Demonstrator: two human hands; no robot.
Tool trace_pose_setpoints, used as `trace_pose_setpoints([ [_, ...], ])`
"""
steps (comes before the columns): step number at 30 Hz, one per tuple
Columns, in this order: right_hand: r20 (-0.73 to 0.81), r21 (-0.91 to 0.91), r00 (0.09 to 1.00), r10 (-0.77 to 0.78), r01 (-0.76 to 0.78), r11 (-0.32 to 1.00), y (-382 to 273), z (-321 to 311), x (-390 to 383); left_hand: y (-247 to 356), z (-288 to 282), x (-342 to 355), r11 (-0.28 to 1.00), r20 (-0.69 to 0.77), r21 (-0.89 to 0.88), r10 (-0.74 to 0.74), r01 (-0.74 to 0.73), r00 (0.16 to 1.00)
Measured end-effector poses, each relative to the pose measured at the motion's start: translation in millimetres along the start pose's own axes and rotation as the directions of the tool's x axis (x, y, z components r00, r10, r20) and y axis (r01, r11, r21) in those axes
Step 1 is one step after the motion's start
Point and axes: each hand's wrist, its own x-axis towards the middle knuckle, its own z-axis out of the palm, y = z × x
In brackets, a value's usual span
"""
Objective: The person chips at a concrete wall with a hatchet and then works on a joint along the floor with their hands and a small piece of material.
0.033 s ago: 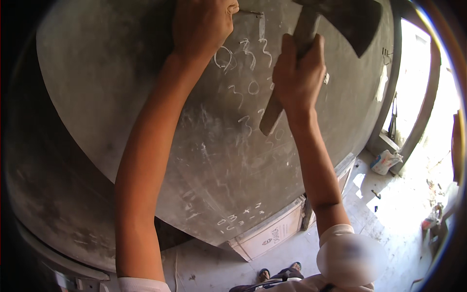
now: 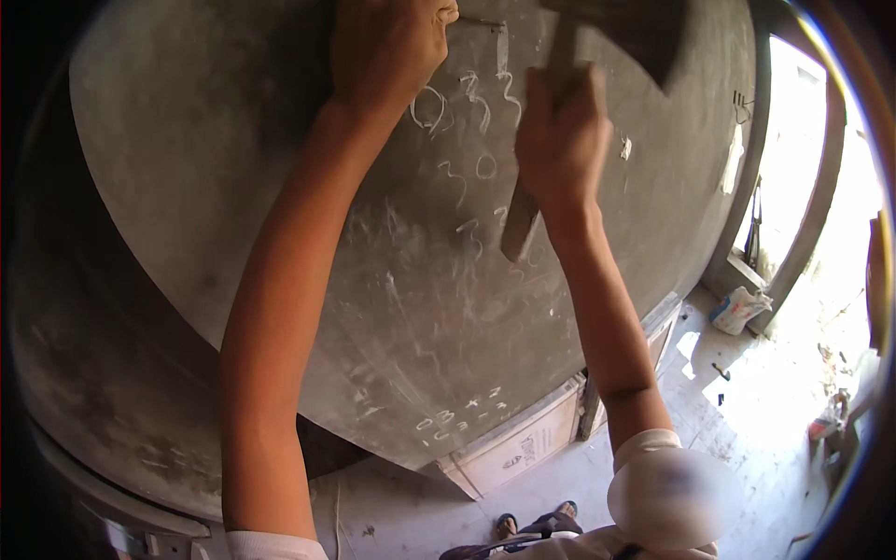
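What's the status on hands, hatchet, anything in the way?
Left hand closed at wall, contents unclear. Right hand gripping hatchet, both blurred. Box below, away from hands.

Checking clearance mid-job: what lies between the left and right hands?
In the head view, white marks on the grey wall show between the left hand and the right hand; a thin dark rod juts from the left hand into that stretch.

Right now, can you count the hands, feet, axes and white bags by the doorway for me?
Hands: 2 (left hand, right hand)
Feet: 2 (one foot, another foot)
Axes: 1 (the axe in the right hand)
White bags by the doorway: 1 (the white bag on the floor)
Total: 6
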Motion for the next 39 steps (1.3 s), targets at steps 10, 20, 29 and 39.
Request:
trace_pose_setpoints([
  [10,0.122,-0.191,0.989,-0.078,0.101,0.976,8.8,9.3,-1.4,4.8,-3.1,-3.9,0.999,-0.008,0.038,-0.025,0.025,1.0],
  [20,0.091,-0.046,0.995,0.05,-0.046,0.998,-12.6,-8.6,1.5,8.3,-1.9,-4.1,0.999,-0.058,0.04,-0.011,0.014,0.998],
  [29,0.181,-0.195,0.983,0.027,0.009,0.981,-2.7,6.3,-3.1,-0.2,7.0,-8.0,0.998,-0.09,0.058,-0.018,0.023,0.996],
  [39,0.171,-0.044,0.966,0.193,-0.189,0.981,-14.0,-13.3,1.1,-2.4,12.3,-10.2,0.993,-0.073,0.115,0.016,-0.007,0.997],
])
